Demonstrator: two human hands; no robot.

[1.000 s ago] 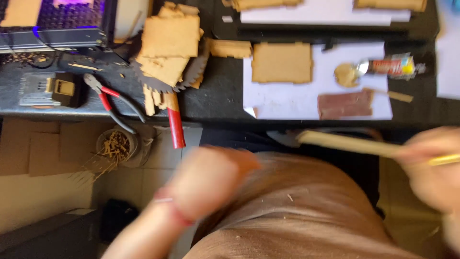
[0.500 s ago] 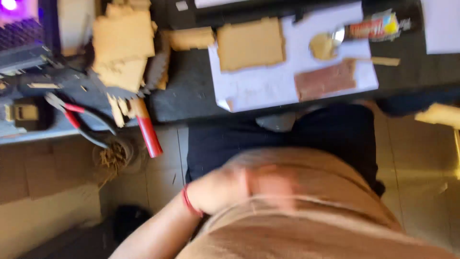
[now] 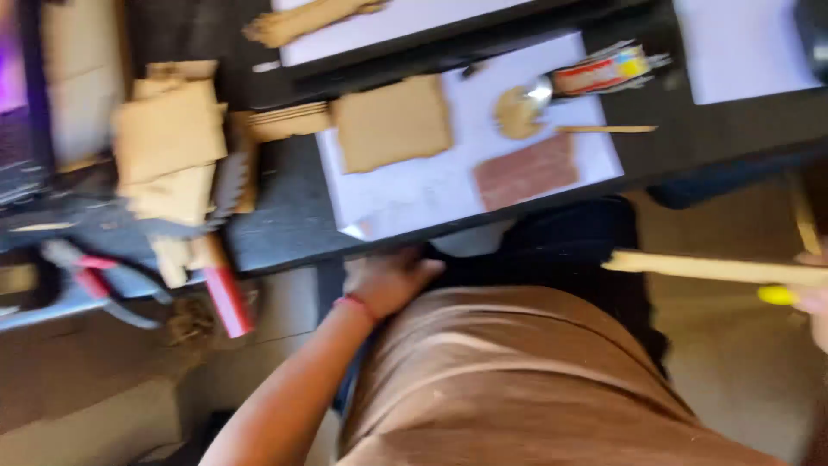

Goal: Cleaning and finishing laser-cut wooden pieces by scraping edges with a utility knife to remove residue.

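My left hand (image 3: pixel 388 280), with a red band at the wrist, rests at the front edge of the black table (image 3: pixel 285 220), below a white paper sheet (image 3: pixel 466 177); its fingers are curled and nothing shows in them. My right hand (image 3: pixel 811 298) is only partly in view at the right edge, gripping a long pale wooden strip (image 3: pixel 707 267) and something yellow (image 3: pixel 776 295). On the sheet lie a cardboard square (image 3: pixel 392 122), a brown textured piece (image 3: pixel 526 171), a round cardboard disc (image 3: pixel 515 112) and a glue tube (image 3: pixel 599 73).
A pile of cardboard pieces (image 3: pixel 172 147) sits left on the table, with red-handled pliers (image 3: pixel 95 276) and a red-handled tool (image 3: pixel 226 298) at its edge. My lap in brown cloth (image 3: pixel 517 380) fills the foreground.
The view has swung and the table now looks closer. My left hand rose from my lap to the table's front edge. The strip in my right hand shows again at right.
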